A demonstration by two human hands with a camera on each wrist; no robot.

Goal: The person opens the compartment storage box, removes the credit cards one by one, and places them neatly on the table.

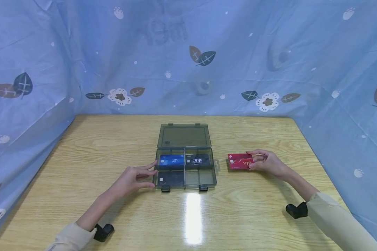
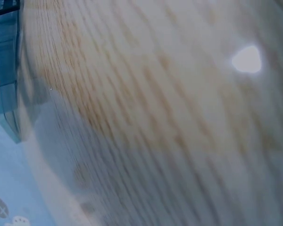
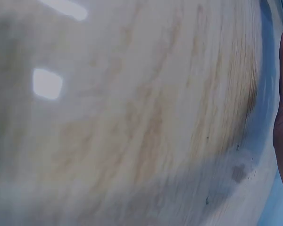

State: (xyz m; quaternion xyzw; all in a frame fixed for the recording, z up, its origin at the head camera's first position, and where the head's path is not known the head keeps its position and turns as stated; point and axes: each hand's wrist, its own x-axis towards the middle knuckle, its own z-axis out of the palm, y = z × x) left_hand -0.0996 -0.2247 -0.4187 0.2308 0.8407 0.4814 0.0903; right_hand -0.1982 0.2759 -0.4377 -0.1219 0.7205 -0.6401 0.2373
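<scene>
A red VIP card (image 1: 238,161) is pinched at its right end between the thumb and fingers of my right hand (image 1: 268,165), to the right of a box. That box is a clear smoky-grey compartment box (image 1: 191,177) with its lid (image 1: 184,136) swung back. In its back row lie a blue VIP card (image 1: 171,160) and a black Vip card (image 1: 198,160). A dark VIP card (image 1: 171,179) is in the front left part. Extended fingertips and thumb of my left hand (image 1: 133,179) rest at the box's left edge.
The box stands on a wood-grain table (image 1: 238,216), its two black latches (image 1: 203,188) toward me. Blue patterned cloth (image 1: 163,62) hangs behind and along both sides. Black devices (image 1: 296,210) sit at both wrists. The wrist views show mostly tabletop.
</scene>
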